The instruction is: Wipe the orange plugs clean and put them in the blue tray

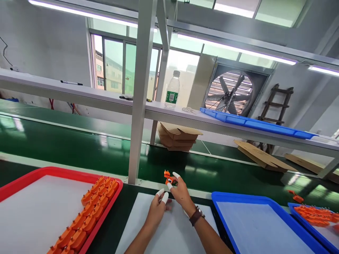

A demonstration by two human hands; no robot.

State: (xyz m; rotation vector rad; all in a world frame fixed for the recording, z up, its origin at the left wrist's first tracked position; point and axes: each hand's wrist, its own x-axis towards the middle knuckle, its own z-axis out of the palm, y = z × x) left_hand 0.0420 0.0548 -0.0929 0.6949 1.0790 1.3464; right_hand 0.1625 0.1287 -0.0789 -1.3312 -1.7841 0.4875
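My right hand [181, 193], with white covers on its fingertips and a watch on the wrist, pinches a small orange plastic part [169, 180] between thumb and fingers. A second orange piece [166, 173] shows just above it; whether the two are joined I cannot tell. Just to the left is my left hand [156, 207], also with white fingertip covers, its thumb and forefinger slightly apart with nothing visible between them. Its other fingers are partly hidden and blurred. Both hands are over a white work mat [137, 225].
On the left, a red tray [53, 170] holds rows of orange parts [88, 222]. A blue tray [243, 198] lies right, beside another blue tray [293, 208] with orange pieces. A metal post [137, 106] rises ahead, supporting a shelf with a bottle [172, 90]. Cardboard [177, 137] lies behind.
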